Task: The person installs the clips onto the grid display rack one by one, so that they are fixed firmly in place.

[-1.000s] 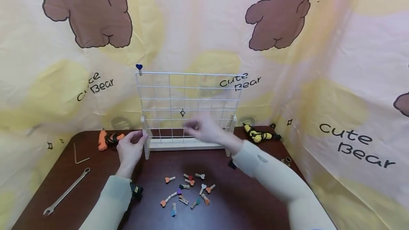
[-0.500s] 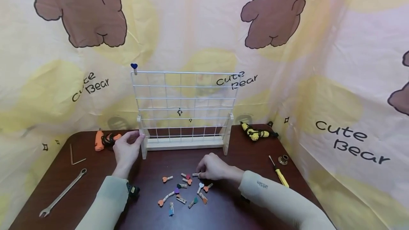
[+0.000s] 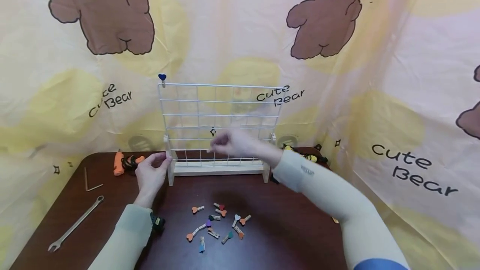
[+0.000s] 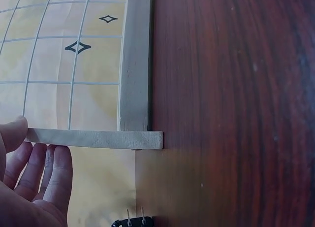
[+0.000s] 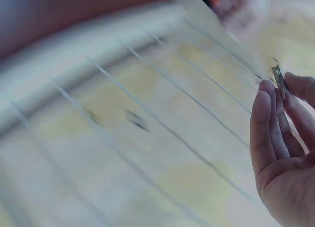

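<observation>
A white wire grid rack [image 3: 225,86] stands upright on a wooden base. My left hand [image 3: 151,176] grips its left wooden post [image 4: 98,139], thumb on one side and fingers on the other. My right hand [image 3: 236,143] is raised in front of the grid's lower middle. In the right wrist view its thumb and index finger pinch a small wooden clothespin [image 5: 278,81]; the peg's decorated end is hidden. A clothespin with a dark blue heart [image 3: 162,77] sits on the rack's top left corner. Several heart clothespins, including one with a teal heart [image 3: 227,237], lie scattered on the table.
On the dark table [image 3: 285,228] a wrench [image 3: 76,223] and an L-shaped hex key [image 3: 87,183] lie at left. An orange corded tool [image 3: 119,163] is behind my left hand. A yellow corded tool [image 3: 311,158] at back right is partly hidden by my right arm.
My right hand went from the grid down to the table, took the rightmost clothespin of the back row, which had a white heart, and rose again to the grid. My left hand stayed on the post.
</observation>
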Action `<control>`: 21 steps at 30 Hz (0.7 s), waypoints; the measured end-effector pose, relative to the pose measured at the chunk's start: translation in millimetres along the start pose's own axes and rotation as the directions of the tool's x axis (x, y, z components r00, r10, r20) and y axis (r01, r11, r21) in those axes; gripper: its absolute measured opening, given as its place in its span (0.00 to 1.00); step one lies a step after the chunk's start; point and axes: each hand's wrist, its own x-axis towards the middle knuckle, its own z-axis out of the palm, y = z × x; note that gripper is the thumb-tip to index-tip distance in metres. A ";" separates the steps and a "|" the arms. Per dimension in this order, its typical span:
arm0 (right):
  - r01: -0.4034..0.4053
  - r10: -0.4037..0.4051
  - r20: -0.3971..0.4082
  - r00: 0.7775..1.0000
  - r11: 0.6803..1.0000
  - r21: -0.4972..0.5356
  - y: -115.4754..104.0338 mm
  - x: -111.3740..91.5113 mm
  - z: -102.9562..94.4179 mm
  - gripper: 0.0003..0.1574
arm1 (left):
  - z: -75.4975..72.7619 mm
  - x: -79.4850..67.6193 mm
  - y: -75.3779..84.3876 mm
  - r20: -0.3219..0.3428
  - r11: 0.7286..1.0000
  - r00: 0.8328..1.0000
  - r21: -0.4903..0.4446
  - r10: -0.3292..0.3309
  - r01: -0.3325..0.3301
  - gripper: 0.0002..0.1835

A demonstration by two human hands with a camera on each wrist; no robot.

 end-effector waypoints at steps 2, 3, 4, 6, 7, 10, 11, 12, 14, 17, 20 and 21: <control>0.020 -0.021 -0.034 0.999 0.999 -0.030 -22.3 21.7 -25.4 0.12 | 0.2 0.5 -0.2 0.002 1.000 1.000 0.000 0.002 -0.002 0.17; 0.021 -0.023 -0.050 0.998 0.999 -0.034 -33.0 32.1 -37.0 0.13 | 0.4 0.8 -0.4 0.001 1.000 1.000 -0.001 0.002 -0.002 0.17; 0.033 -0.036 -0.073 0.997 0.999 -0.036 -42.7 43.1 -47.5 0.14 | 0.7 0.9 -0.4 -0.001 1.000 1.000 0.001 0.003 -0.003 0.17; 0.052 -0.052 -0.117 0.992 0.999 0.003 -60.2 64.0 -65.4 0.14 | 1.2 1.5 -0.7 -0.003 1.000 1.000 0.004 0.005 -0.005 0.17; 0.057 -0.052 -0.138 0.989 0.998 0.034 -67.8 73.7 -72.8 0.13 | 1.7 2.1 -0.6 -0.005 1.000 1.000 0.000 0.004 -0.004 0.17; 0.110 -0.090 -0.232 0.969 0.991 0.079 -84.0 100.2 -89.7 0.11 | 2.2 2.7 0.3 -0.007 1.000 1.000 -0.003 0.011 -0.011 0.17; 0.126 -0.107 -0.264 0.959 0.990 0.057 -87.4 107.4 -93.7 0.09 | 2.3 2.8 0.7 -0.007 1.000 1.000 -0.005 0.012 -0.012 0.17; 0.120 -0.113 -0.288 0.951 0.993 0.007 -90.4 113.4 -97.3 0.09 | 2.3 3.0 0.8 -0.008 1.000 1.000 -0.004 0.016 -0.016 0.17; 0.097 -0.128 -0.310 0.942 0.989 -0.113 -93.6 124.3 -101.5 0.07 | 2.2 3.0 0.7 -0.009 1.000 1.000 0.000 0.018 -0.018 0.17; 0.054 -0.123 -0.275 0.954 0.968 -0.245 -95.9 137.4 -102.8 0.08 | 2.3 3.2 -0.7 -0.012 1.000 1.000 0.004 0.015 -0.015 0.17; 0.032 -0.110 -0.228 0.967 0.947 -0.319 -98.6 147.5 -100.4 0.15 | 1.7 2.9 -2.4 -0.013 1.000 1.000 0.007 0.012 -0.012 0.17; 0.024 -0.105 -0.224 0.969 0.941 -0.337 -99.9 150.1 -99.3 0.16 | 1.4 2.7 -2.9 -0.013 1.000 1.000 0.006 0.013 -0.013 0.16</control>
